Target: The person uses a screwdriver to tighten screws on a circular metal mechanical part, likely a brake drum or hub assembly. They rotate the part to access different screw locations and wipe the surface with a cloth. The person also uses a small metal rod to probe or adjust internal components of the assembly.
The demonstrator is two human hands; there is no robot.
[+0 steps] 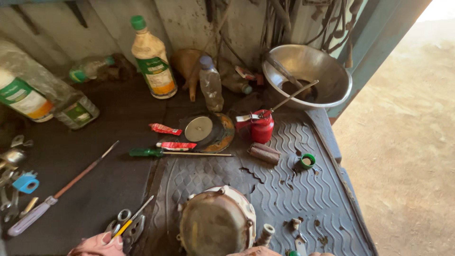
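Note:
A round, rusty metal engine cover (215, 223) lies on the ribbed rubber mat (284, 189) at the bottom centre. Only a sliver of my left hand (97, 245) shows at the bottom edge, close to the pliers (125, 224) and a small yellow-handled screwdriver (135, 219); its grip is hidden. A thin strip of my right hand (256, 251) shows just under the cover, fingers out of sight. A green-handled screwdriver (177, 153) lies above the cover. A red oil can (261, 125) stands behind it.
A steel bowl (332, 78) sits at the back right. Plastic bottles (152, 59) line the back wall. A long screwdriver (61, 189) and spanners (12, 180) lie at left. A green cap (307, 161) and a grinding disc (208, 132) rest mid-bench. Sandy ground lies beyond the right edge.

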